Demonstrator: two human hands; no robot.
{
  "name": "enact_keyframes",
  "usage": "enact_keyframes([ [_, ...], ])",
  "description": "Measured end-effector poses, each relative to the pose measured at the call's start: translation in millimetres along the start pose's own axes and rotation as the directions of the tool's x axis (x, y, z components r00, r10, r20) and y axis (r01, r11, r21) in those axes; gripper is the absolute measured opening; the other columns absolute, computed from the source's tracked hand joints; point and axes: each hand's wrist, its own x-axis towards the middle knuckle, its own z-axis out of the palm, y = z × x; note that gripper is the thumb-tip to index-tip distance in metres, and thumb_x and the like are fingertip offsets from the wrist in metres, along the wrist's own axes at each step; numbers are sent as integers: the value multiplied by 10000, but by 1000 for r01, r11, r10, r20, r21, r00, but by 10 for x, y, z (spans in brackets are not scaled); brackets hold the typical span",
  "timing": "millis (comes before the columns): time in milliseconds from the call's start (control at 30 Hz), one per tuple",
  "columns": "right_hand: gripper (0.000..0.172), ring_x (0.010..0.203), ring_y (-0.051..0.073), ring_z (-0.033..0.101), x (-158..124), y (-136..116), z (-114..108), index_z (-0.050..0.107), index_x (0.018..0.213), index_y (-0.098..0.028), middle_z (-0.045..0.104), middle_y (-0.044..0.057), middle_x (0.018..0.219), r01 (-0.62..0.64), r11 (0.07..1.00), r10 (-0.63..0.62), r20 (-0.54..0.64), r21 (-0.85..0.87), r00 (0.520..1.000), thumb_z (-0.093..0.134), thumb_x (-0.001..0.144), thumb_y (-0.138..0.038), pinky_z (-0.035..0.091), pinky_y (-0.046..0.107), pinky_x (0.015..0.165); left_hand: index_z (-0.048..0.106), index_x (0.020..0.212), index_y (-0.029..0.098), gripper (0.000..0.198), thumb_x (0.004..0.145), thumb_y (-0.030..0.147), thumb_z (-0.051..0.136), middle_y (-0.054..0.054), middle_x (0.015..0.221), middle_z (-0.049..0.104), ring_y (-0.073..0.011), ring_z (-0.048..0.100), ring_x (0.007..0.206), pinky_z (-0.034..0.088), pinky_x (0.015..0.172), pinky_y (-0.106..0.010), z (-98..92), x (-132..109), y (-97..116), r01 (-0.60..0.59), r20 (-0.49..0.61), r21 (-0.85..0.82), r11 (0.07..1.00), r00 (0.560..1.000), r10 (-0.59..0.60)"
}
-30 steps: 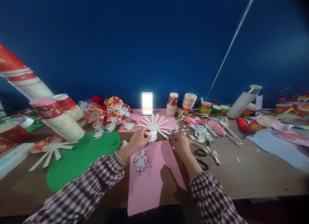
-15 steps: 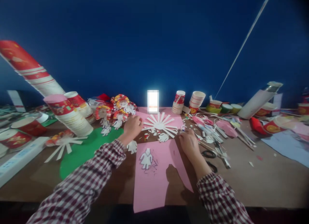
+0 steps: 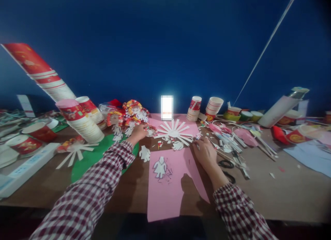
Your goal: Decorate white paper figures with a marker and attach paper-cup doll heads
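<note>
My left hand (image 3: 138, 133) reaches to the red-and-yellow paper-ring figures (image 3: 132, 109) at the back left; its fingers are mostly hidden. A small patterned cutout (image 3: 151, 130) lies right beside its fingertips. Palm down, my right hand (image 3: 206, 151) rests on the table with fingers loosely bent, near small paper scraps, and nothing shows in it. Between the hands, a white fringed paper cup (image 3: 173, 131) is spread out flat like a sun. In front lies a pink sheet (image 3: 164, 198) bearing a white paper figure (image 3: 160, 167). Another white cutout (image 3: 144, 153) is to its left.
Scissors (image 3: 229, 171) and pens lie right of my right hand. Stacked paper cups (image 3: 84, 121) stand at left by a green sheet (image 3: 103, 160) and a white power strip (image 3: 31, 167). More cup stacks (image 3: 214, 109) stand behind. A blue sheet (image 3: 310, 160) lies far right.
My left hand has moved left toward the paper-ring figures, uncovering the small patterned cutout. My right hand stays nearly in place. The whole view has shifted slightly.
</note>
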Motion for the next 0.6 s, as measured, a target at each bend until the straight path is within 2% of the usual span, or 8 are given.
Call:
enact_keyframes([
  [200,222,956,262,590,3,5,-18,721,982,-175,635,133,1082,9,996,-4,-54,91,999,548,875,-264,460,353,793,588,1135,147,307,917,363,581,-75,1124,611,-205,615,976,537,834,-403,-93,-127,-63,66,4,-100,993,998,-66],
  [300,242,985,265,582,6,4,-17,712,1000,-174,637,129,1085,13,987,2,-91,158,996,535,873,-278,463,367,832,597,1101,131,283,901,331,597,-65,1040,640,-183,630,898,538,793,-365,-155,-232,-85,56,-23,-180,982,998,-61],
  [400,250,979,248,590,22,-6,-15,704,1008,-171,642,121,1076,25,970,7,-129,242,992,522,865,-266,470,362,859,587,1162,119,344,848,260,593,-51,946,674,-174,641,806,527,719,-292,-247,-390,-61,-6,-47,-279,960,999,-8],
  [500,271,979,235,598,44,-35,-25,686,1037,-146,647,129,1076,58,943,-8,-154,327,988,507,865,-255,468,358,893,615,1160,115,408,788,280,590,-41,883,690,-189,641,779,516,698,-278,-363,-613,30,-94,-56,-351,932,995,79],
  [600,278,884,213,628,14,-129,-92,668,1052,-126,673,125,1011,83,911,-35,-126,404,991,508,870,-262,506,335,808,655,1084,114,374,747,264,591,-36,856,698,-183,636,745,521,693,-280,-444,-893,175,-187,-28,-403,896,981,192],
])
